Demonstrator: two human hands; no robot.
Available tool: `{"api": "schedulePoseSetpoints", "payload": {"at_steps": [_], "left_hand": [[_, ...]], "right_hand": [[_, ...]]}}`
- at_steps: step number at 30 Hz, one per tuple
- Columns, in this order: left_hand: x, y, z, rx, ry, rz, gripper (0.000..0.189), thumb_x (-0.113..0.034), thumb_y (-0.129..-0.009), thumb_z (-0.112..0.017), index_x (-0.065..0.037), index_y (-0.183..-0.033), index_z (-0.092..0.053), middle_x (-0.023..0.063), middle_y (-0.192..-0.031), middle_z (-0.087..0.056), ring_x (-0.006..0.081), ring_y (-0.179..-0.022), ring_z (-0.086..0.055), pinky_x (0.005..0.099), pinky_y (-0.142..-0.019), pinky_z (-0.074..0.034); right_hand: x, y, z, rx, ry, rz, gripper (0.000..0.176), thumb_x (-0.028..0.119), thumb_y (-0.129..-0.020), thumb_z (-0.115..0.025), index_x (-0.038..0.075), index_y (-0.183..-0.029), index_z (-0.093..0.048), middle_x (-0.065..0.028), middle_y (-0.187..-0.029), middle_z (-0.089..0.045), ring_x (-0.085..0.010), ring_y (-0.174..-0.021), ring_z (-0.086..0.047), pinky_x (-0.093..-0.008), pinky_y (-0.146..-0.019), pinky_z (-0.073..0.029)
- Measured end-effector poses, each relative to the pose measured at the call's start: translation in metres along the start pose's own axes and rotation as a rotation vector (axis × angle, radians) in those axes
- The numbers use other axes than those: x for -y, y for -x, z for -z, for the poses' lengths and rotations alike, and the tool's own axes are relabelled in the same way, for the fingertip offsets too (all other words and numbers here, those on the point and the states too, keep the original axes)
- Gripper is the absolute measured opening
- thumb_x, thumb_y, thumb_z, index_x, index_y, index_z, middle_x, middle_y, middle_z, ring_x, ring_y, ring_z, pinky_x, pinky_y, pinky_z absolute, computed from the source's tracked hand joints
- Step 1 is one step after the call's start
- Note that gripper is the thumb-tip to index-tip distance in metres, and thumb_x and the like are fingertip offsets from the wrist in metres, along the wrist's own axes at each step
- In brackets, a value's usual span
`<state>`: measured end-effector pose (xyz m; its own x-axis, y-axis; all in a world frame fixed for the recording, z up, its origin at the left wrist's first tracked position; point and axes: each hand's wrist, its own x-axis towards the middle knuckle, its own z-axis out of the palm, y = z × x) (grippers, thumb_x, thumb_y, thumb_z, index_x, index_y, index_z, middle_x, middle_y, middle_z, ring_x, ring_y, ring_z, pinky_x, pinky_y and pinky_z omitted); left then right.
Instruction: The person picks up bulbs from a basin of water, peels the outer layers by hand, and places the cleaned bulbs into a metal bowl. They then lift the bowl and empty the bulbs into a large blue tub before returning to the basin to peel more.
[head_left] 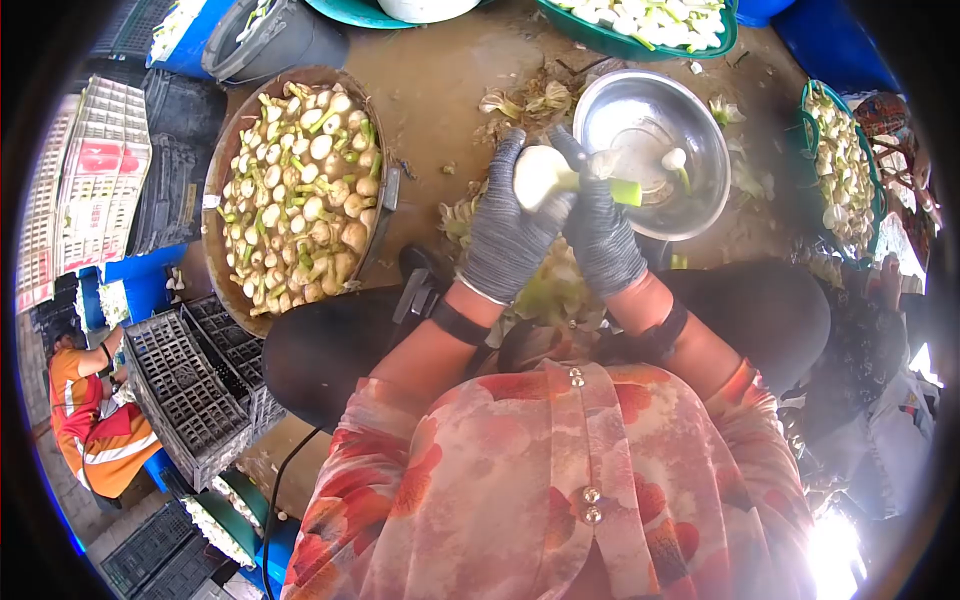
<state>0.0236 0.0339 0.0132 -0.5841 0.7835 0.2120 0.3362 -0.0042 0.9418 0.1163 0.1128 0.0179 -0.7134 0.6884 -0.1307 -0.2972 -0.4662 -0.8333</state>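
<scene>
My left hand (512, 235), in a grey knit glove, is closed around a peeled white garlic bulb (540, 176). The gloved fingers of my right hand (605, 235) are closed on the same bulb at its stem, whose cut green end pokes out to the right. Just beyond my hands sits a shiny steel bowl (712, 190), with one trimmed garlic bulb (675, 160) inside it. Loose peelings (555, 285) lie below my hands, between my legs, and more papery skins (530, 100) are scattered on the wet ground ahead.
To the left stands a wide round basket (214, 190) heaped with garlic bulbs. Black crates (185, 365) and a person in an orange vest (85, 420) are farther left. A green tub (640, 45) of white garlic is ahead; another green basket (875, 185) stands at right.
</scene>
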Motion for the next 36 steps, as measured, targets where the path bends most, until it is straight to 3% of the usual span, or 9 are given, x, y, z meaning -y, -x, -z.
{"api": "schedulePoseSetpoints", "payload": {"at_steps": [6,7,10,14,18,27,30,32,36], "left_hand": [[0.016,-0.022,0.007,-0.104,0.111,0.099,0.037,-0.026,-0.101,-0.047,0.001,-0.126,-0.054,0.0170,-0.109,-0.066,0.0229,-0.099,-0.064,0.0347,-0.089,-0.051],[0.011,-0.026,0.011,-0.184,0.464,0.309,0.032,-0.015,-0.099,-0.052,0.001,-0.126,-0.054,0.0131,-0.106,-0.067,0.0190,-0.095,-0.064,0.0309,-0.086,-0.051],[-0.027,-0.020,0.011,-0.205,0.298,0.216,0.032,-0.015,-0.101,-0.048,0.002,-0.129,-0.051,0.0109,-0.109,-0.066,0.0168,-0.099,-0.063,0.0304,-0.091,-0.051],[-0.026,-0.014,0.016,-0.072,-0.197,-0.166,0.056,-0.008,-0.084,-0.069,0.001,-0.135,-0.047,0.0137,-0.096,-0.068,0.0231,-0.089,-0.066,0.0351,-0.081,-0.052],[-0.032,-0.010,0.017,0.022,-0.332,-0.077,0.064,-0.004,-0.086,-0.067,-0.003,-0.142,-0.038,0.0108,-0.094,-0.066,0.0168,-0.091,-0.065,0.0316,-0.083,-0.052],[0.002,-0.020,0.037,-0.141,0.375,0.387,0.057,-0.014,-0.092,-0.064,-0.003,-0.142,-0.038,0.0068,-0.109,-0.061,0.0180,-0.098,-0.062,0.0305,-0.088,-0.051],[-0.003,-0.006,0.021,0.273,0.716,0.436,0.057,-0.020,-0.094,-0.062,-0.003,-0.143,-0.037,0.0101,-0.127,-0.054,0.0202,-0.112,-0.057,0.0314,-0.097,-0.048],[-0.008,0.002,0.015,0.238,0.790,0.418,0.060,-0.020,-0.094,-0.063,-0.003,-0.145,-0.035,0.0109,-0.136,-0.050,0.0211,-0.121,-0.052,0.0317,-0.100,-0.046],[-0.006,-0.006,0.028,0.036,0.729,0.389,0.051,-0.008,-0.089,-0.064,-0.003,-0.136,-0.043,0.0078,-0.124,-0.056,0.0163,-0.110,-0.057,0.0289,-0.090,-0.052]], "right_hand": [[0.004,0.001,0.001,-0.022,-0.153,-0.051,0.064,0.045,-0.102,-0.045,0.001,-0.147,-0.034,-0.0113,-0.139,-0.046,-0.0196,-0.126,-0.048,-0.0339,-0.106,-0.040],[0.005,-0.002,0.002,-0.022,-0.121,-0.014,0.064,0.045,-0.102,-0.044,0.000,-0.147,-0.034,-0.0118,-0.139,-0.046,-0.0200,-0.126,-0.048,-0.0343,-0.106,-0.040],[0.008,-0.001,0.008,-0.044,0.304,0.244,0.066,0.046,-0.102,-0.043,-0.004,-0.145,-0.035,-0.0143,-0.140,-0.046,-0.0218,-0.126,-0.047,-0.0356,-0.107,-0.038],[0.011,0.006,0.018,0.044,0.432,0.380,0.069,0.044,-0.098,-0.052,-0.006,-0.143,-0.036,-0.0180,-0.141,-0.047,-0.0236,-0.128,-0.045,-0.0357,-0.109,-0.034],[0.015,0.008,0.016,0.062,0.566,0.443,0.070,0.042,-0.096,-0.057,-0.005,-0.144,-0.036,-0.0180,-0.141,-0.047,-0.0243,-0.128,-0.046,-0.0362,-0.108,-0.035],[0.014,0.020,0.010,-0.032,0.367,0.276,0.068,0.042,-0.096,-0.057,-0.003,-0.143,-0.037,-0.0142,-0.134,-0.051,-0.0225,-0.123,-0.048,-0.0355,-0.107,-0.038],[0.010,0.013,0.005,-0.028,0.353,0.339,0.066,0.035,-0.095,-0.061,-0.003,-0.143,-0.037,-0.0134,-0.133,-0.050,-0.0224,-0.123,-0.048,-0.0353,-0.107,-0.038],[0.003,0.015,-0.001,0.058,0.317,0.253,0.067,0.028,-0.093,-0.065,-0.003,-0.144,-0.035,-0.0138,-0.135,-0.049,-0.0225,-0.124,-0.048,-0.0350,-0.107,-0.037],[0.037,0.017,0.010,0.397,1.085,0.445,0.080,0.010,-0.084,-0.072,-0.001,-0.149,-0.027,-0.0197,-0.142,-0.043,-0.0272,-0.131,-0.044,-0.0366,-0.112,-0.033]]}}
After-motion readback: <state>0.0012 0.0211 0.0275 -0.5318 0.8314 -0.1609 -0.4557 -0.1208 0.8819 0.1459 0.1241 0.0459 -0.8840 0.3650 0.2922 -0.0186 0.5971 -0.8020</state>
